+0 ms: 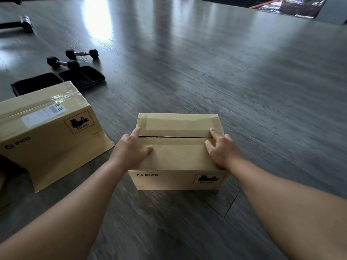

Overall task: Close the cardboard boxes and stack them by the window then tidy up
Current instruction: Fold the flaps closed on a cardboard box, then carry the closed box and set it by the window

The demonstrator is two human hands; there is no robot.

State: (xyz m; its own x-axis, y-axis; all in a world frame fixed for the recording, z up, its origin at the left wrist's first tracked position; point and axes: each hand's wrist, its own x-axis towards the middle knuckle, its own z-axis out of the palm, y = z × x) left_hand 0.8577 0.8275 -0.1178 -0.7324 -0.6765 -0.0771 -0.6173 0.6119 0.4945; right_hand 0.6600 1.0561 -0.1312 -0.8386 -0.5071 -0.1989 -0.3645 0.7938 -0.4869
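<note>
Cardboard box (pixel 178 152) sat on the floor (pixel 244 91), flaps pressed shut by left hand (pixel 132 149) and right hand (pixel 220 150), fingers flat. Second box (pixel 47 132) was cropped at the left edge.

The dark wooden floor (pixel 244 94) carries two cardboard boxes — a small box (pixel 178 156) in the middle with its flaps down, and a larger box (pixel 47 132) well apart at the left. Behind the larger box lie an open black case (pixel 75 79) and two black dumbbells (pixel 72 58) — near each other.
</note>
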